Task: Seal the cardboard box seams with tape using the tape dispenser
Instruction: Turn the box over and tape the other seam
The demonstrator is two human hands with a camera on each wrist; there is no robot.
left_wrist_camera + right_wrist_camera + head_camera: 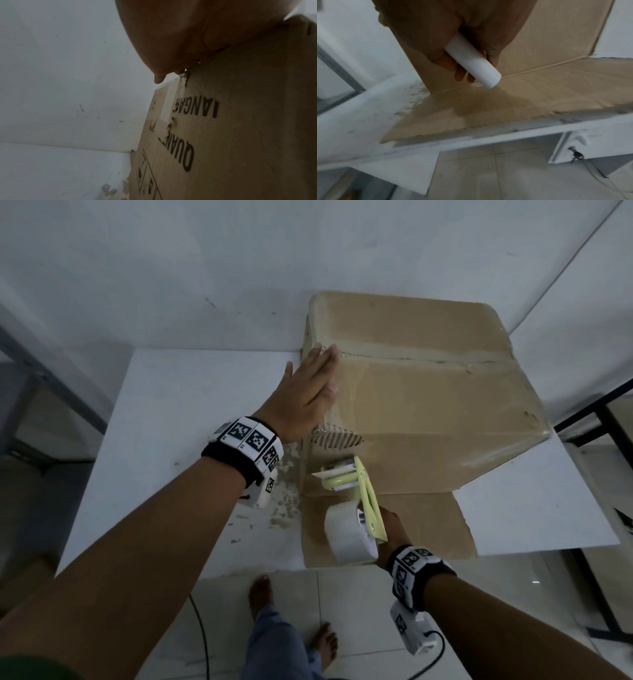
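A brown cardboard box (428,392) stands on the white table (191,405), its top seam (424,358) running left to right under tape. One flap (404,529) lies flat on the table toward me. My left hand (308,392) lies flat with straight fingers against the box's upper left corner; the left wrist view shows the palm (188,33) on the printed side (240,121). My right hand (390,529) grips the white handle (471,59) of the yellow-green tape dispenser (363,494). Its head touches the box's near face, below a torn patch (337,438), and a clear tape roll (349,535) sits on it.
The table stands against a white wall (171,268) in a corner. Its surface is chipped and peeling (284,501) beside the box. Dark metal frames stand at the left (51,378) and right (603,440). My bare feet (262,594) and a black cable (202,635) are on the tiled floor.
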